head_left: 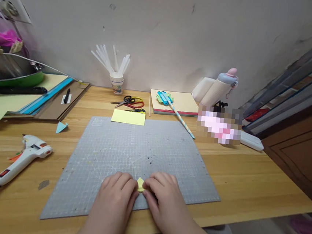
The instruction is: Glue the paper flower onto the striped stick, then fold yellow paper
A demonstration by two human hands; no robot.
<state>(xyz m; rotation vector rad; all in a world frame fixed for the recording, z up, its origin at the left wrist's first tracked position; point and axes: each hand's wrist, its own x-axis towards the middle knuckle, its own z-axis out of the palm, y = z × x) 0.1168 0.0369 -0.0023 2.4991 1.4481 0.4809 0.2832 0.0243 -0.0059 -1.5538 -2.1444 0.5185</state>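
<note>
A small folded yellow paper piece (140, 184) lies near the front edge of a grey cutting mat (138, 155). My left hand (116, 198) and my right hand (161, 194) meet over it, fingers curled and pinching it from either side. Most of the paper is hidden under my fingertips. A larger yellow paper sheet (128, 117) rests at the mat's far edge.
A white glue gun (21, 159) lies left on the wooden desk (249, 177). Scissors (128, 101), a cup of white sticks (116, 82), a paper pad (178, 103), a blue paper scrap (61, 126) and a bottle (222, 88) sit at the back. A pan (8, 69) rests far left.
</note>
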